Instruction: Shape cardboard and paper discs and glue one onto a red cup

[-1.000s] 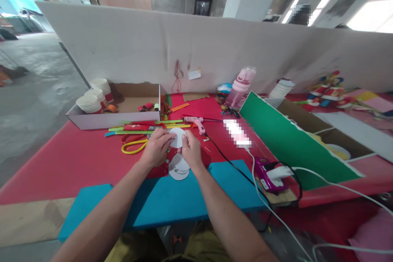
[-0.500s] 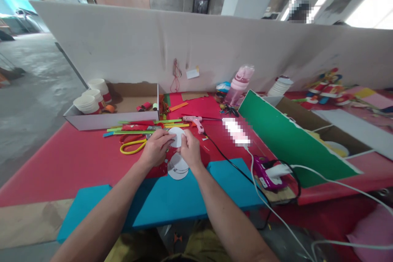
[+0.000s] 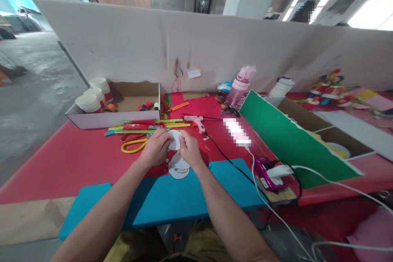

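Between my two hands is a white paper disc [image 3: 175,141], held up over the table. My left hand [image 3: 157,147] pinches its left edge, and my right hand [image 3: 189,148] grips the right edge with the thumb on top. Just below lie several more white paper discs [image 3: 179,168], overlapping at the edge of the blue sheet, with small dark marks on them. Left of my left hand are scissors with yellow handles [image 3: 131,146]. A pink hot glue gun [image 3: 197,122] rests beyond my hands, its black cord trailing right.
Coloured paper strips [image 3: 118,132] lie behind the scissors. A white box [image 3: 92,121] at back left holds paper cups [image 3: 88,103]. At right stand a green-sided divided box [image 3: 294,143], a purple power strip [image 3: 267,174] with cables, and a pink bottle [image 3: 241,84].
The disc has tilted slightly between my fingers and my hands have shifted a little. Otherwise the scene only slides slightly with the camera.
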The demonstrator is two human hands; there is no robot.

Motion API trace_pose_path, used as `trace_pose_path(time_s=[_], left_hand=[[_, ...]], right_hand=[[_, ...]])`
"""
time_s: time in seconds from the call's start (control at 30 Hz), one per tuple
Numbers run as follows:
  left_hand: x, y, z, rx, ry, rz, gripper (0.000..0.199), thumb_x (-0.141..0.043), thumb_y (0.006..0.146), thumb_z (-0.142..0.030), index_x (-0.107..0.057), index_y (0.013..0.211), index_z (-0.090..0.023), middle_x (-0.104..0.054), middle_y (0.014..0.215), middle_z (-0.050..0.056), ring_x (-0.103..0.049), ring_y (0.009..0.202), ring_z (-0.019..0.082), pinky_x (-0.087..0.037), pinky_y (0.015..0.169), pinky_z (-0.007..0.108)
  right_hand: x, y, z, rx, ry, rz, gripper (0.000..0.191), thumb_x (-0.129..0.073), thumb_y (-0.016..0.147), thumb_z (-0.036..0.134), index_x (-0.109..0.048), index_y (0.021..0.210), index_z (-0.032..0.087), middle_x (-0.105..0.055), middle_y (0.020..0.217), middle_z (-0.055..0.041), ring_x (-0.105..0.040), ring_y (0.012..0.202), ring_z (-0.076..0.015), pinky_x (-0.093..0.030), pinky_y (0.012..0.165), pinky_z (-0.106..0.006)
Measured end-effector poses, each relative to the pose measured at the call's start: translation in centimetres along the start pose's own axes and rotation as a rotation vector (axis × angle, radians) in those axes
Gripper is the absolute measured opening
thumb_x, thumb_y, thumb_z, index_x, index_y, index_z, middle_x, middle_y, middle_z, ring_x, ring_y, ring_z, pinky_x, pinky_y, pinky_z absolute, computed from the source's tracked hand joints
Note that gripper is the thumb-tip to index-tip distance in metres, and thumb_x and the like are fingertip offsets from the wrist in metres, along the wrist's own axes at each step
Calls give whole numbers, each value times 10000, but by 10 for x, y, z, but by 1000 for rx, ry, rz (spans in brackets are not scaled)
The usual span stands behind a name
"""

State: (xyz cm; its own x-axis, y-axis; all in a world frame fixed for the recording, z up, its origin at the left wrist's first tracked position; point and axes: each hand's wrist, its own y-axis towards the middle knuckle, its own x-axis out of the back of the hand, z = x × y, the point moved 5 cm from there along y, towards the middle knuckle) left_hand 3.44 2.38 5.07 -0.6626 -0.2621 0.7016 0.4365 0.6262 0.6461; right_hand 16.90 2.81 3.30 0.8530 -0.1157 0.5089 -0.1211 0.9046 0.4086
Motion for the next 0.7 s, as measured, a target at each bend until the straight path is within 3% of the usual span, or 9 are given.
trace_pose_path(time_s=[0.13, 0.4, 0.53, 0.7], left_hand=[[-2, -4, -3, -59, 27, -69, 201, -424, 904, -176, -607, 987, -175, -589, 950, 96, -538, 879, 198, -475, 790, 354], [-5, -4, -10, -203, 174, 98, 266, -373, 881, -136, -610, 997, -163, -583, 944, 127, -523, 882, 233, -473, 833, 414], [-7, -2, -11, -183, 227, 156, 223, -371, 868, -120, -587, 918, -151, -550, 881, 123, -490, 851, 247, -455, 811, 417], [-10, 1, -9, -100, 288, 145, 157, -407, 830, -96, -547, 858, -164, -518, 858, 117, -470, 831, 262, -418, 735, 408]], right_hand=[[1, 1, -5, -55, 37, -42, 213, -341, 922, 286, -466, 762, 223, -512, 587, 1, -549, 566, -169, -304, 500, -231], [2, 2, -10, -93, 31, -76, 202, -351, 893, 252, -426, 708, 225, -483, 576, 12, -512, 561, -164, -294, 501, -232], [2, 2, -7, -64, 1, -66, 212, -363, 889, 252, -395, 681, 226, -454, 578, 17, -471, 554, -159, -271, 506, -237], [-1, -1, -5, -68, -60, -90, 202, -372, 897, 246, -459, 716, 219, -490, 584, -1, -475, 555, -172, -260, 513, -252]])
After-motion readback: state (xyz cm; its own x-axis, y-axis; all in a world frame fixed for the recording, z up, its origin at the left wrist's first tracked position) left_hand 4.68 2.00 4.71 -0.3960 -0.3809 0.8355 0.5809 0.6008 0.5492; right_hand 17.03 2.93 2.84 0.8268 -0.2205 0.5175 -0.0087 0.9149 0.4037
